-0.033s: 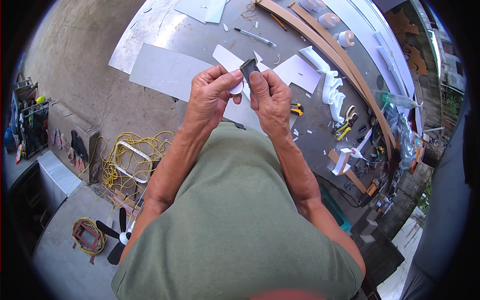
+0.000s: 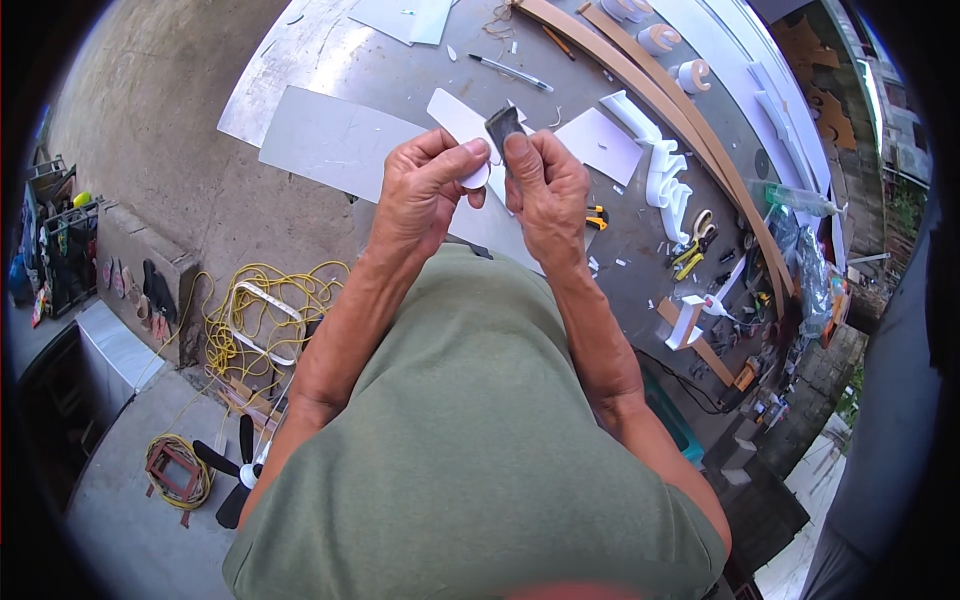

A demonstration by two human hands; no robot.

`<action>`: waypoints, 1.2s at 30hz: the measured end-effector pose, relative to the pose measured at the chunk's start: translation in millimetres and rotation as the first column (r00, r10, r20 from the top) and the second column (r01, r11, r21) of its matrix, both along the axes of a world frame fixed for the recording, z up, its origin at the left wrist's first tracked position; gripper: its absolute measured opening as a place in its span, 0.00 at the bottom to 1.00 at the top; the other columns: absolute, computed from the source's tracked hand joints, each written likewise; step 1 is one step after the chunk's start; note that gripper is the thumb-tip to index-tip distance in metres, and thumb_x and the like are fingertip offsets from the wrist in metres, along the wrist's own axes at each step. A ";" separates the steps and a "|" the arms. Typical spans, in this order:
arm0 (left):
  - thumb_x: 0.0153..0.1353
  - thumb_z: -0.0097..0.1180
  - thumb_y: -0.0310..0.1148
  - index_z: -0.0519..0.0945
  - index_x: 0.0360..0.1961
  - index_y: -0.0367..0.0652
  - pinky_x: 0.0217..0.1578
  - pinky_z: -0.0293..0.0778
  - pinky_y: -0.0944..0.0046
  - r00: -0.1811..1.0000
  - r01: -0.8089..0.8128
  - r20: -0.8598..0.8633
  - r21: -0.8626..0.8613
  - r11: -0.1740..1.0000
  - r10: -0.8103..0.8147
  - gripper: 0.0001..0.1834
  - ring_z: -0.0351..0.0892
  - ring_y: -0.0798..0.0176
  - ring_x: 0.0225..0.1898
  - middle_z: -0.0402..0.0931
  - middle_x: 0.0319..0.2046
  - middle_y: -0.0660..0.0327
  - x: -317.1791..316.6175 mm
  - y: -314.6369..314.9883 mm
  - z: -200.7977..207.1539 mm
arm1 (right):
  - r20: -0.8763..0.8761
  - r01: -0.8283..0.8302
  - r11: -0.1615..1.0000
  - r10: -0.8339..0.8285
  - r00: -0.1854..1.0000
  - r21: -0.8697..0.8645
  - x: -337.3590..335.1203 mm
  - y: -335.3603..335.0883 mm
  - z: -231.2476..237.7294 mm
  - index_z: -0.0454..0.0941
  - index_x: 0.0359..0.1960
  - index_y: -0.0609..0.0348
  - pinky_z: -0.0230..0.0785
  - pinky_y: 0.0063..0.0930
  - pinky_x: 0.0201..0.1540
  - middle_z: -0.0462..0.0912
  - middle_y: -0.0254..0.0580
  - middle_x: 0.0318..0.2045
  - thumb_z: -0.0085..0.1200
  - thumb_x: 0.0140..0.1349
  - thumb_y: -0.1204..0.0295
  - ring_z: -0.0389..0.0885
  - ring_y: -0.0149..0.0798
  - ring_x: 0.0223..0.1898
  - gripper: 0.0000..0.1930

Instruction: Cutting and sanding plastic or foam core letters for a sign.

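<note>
Between the thumb and fingers of my left hand (image 2: pixel 425 185) is a small white piece with a rounded edge (image 2: pixel 477 178). My right hand (image 2: pixel 548 190) pinches a dark grey strip (image 2: pixel 503 124), which looks like folded sandpaper, with the thumb pressed on its face. The strip stands upright just right of the white piece, with a narrow gap between them. Both hands are above the near edge of the grey worktable (image 2: pixel 400 80). Behind them lie white sheet offcuts (image 2: pixel 600 145) and a long pale grey sheet (image 2: pixel 335 140).
A yellow cutter (image 2: pixel 596 217) lies right of my right hand. Further right are white curved letter-like shapes (image 2: pixel 665 185), scissors (image 2: pixel 703 225), a glue gun (image 2: pixel 712 306) and long brown strips (image 2: pixel 680 110). A pen (image 2: pixel 510 73) lies beyond. Yellow cord (image 2: pixel 250 310) tangles on the floor at left.
My right hand has shifted slightly right with the dark strip, which is turned to show more of its face and sits further from the white piece. My left hand stays almost still.
</note>
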State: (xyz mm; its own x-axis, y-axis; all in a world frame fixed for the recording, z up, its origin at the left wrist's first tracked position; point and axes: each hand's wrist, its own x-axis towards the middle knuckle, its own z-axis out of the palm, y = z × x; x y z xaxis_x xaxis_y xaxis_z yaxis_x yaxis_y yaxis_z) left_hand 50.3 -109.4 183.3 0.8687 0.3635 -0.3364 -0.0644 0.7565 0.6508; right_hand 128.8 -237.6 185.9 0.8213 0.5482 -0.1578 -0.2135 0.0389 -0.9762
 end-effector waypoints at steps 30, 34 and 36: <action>0.65 0.62 0.31 0.80 0.30 0.38 0.23 0.73 0.67 0.999 0.026 0.027 -0.043 0.999 -0.025 0.09 0.76 0.70 0.23 0.79 0.25 0.61 -2.8 6.2 -0.3 | -0.062 -0.044 0.997 0.048 0.997 0.061 -7.7 3.1 -1.7 0.72 0.26 0.55 0.52 0.18 0.17 0.68 0.23 0.15 0.55 0.72 0.55 0.62 0.18 0.17 0.20; 0.65 0.62 0.31 0.80 0.29 0.38 0.23 0.73 0.67 1.000 0.003 0.027 -0.086 0.996 -0.001 0.09 0.76 0.70 0.24 0.79 0.25 0.61 0.0 1.1 1.4 | 0.105 -0.036 0.999 0.035 0.994 -0.001 -4.2 4.1 2.4 0.73 0.28 0.57 0.54 0.19 0.18 0.69 0.24 0.15 0.57 0.70 0.55 0.63 0.19 0.18 0.20; 0.65 0.62 0.31 0.80 0.30 0.38 0.23 0.74 0.66 0.999 -0.001 0.051 -0.084 0.996 0.006 0.09 0.76 0.70 0.24 0.80 0.26 0.60 -1.1 -0.9 5.4 | 0.258 -0.004 1.000 0.005 0.966 -0.004 -5.3 3.3 1.4 0.74 0.29 0.58 0.55 0.20 0.19 0.69 0.25 0.15 0.58 0.70 0.55 0.64 0.20 0.18 0.19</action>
